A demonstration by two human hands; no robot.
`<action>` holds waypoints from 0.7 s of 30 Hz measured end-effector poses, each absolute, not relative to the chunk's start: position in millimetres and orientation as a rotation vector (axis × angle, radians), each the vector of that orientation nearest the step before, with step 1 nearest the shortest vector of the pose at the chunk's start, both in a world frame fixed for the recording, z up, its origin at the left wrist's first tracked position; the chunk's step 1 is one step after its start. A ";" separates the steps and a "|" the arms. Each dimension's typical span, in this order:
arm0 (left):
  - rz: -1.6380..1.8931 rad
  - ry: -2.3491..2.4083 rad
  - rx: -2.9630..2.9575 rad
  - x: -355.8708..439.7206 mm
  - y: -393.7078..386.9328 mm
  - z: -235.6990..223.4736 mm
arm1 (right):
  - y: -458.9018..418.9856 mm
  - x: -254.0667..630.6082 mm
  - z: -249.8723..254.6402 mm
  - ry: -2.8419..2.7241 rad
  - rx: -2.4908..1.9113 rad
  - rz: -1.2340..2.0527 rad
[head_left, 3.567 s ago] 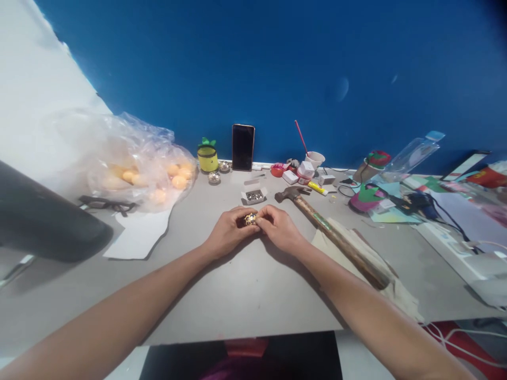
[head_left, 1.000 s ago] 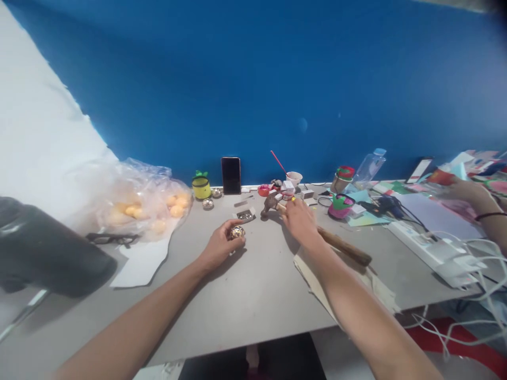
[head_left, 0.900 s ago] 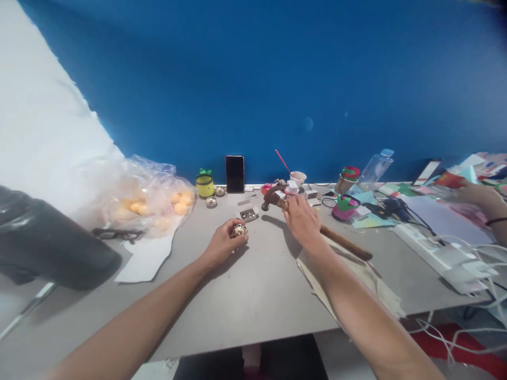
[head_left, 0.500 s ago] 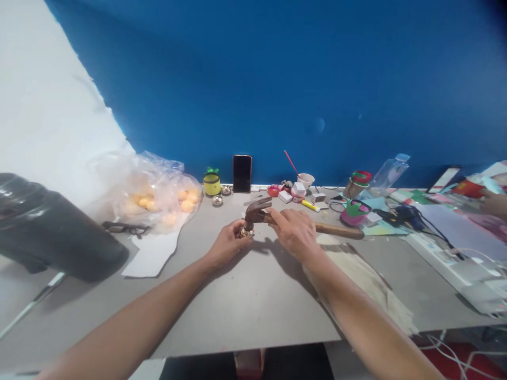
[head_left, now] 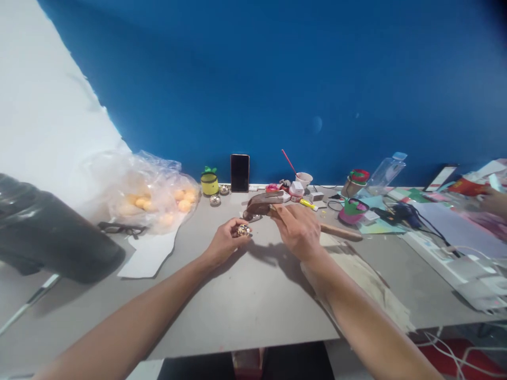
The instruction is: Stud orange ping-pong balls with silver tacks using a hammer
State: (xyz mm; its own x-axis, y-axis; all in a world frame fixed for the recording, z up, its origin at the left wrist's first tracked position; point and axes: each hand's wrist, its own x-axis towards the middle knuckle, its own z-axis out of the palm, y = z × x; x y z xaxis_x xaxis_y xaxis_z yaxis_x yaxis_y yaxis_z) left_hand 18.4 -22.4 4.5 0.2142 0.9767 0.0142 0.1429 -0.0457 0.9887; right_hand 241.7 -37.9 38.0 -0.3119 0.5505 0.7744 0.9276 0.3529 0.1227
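Note:
My left hand (head_left: 222, 243) is closed around a small ball (head_left: 243, 231) dotted with shiny gold and silver studs, holding it on the grey table. In my right hand (head_left: 299, 230) is a claw hammer (head_left: 261, 205), gripped high on its wooden handle near the head. The hammer head hangs just above and behind the ball, apart from it, with its shadow on the table to the right. A small box of metal tacks (head_left: 255, 217) lies behind, mostly hidden by the hammer head. Two more studded balls (head_left: 215, 200) rest near the wall.
A plastic bag of orange balls (head_left: 184, 200), glasses (head_left: 122, 228) and a dark cylinder (head_left: 59, 232) are at left. A phone (head_left: 240, 173) leans on the wall. Beige cloth (head_left: 360, 279), a bottle (head_left: 386, 171) and a power strip (head_left: 443, 269) lie right, near another person's hand (head_left: 495, 200).
My right hand has picked up the hammer from the right and brought its head over the ball. Half a second ago the head met the ball; now it is raised slightly off it.

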 end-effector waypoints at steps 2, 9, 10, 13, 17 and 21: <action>1.011 1.111 1.422 18.5 -21.8 4.0 | -38.5 241.5 38.6 -2.024 -1.291 -0.726; 1.017 1.092 1.396 17.3 -21.4 1.9 | -38.7 242.5 40.0 -2.005 -1.292 -0.716; 1.018 1.095 1.397 17.2 -21.4 2.0 | -38.6 242.7 40.7 -1.989 -1.289 -0.718; 1.027 1.060 1.386 17.5 -20.9 2.2 | -37.8 242.9 40.5 -2.066 -1.240 -0.728; 1.026 1.049 1.359 18.2 -20.8 3.0 | -37.1 244.2 39.9 -2.074 -1.175 -0.762; 1.021 1.051 1.354 18.7 -21.6 4.5 | -36.9 243.9 41.1 -2.008 -1.119 -0.765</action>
State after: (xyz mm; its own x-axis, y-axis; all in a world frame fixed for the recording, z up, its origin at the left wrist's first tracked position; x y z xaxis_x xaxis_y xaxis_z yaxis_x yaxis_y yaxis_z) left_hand 18.7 -21.6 4.5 0.2385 0.9711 0.0100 0.0386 -0.0198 0.9991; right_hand 243.9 -36.9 41.1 -0.3789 0.4633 0.8011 0.8789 0.4512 0.1547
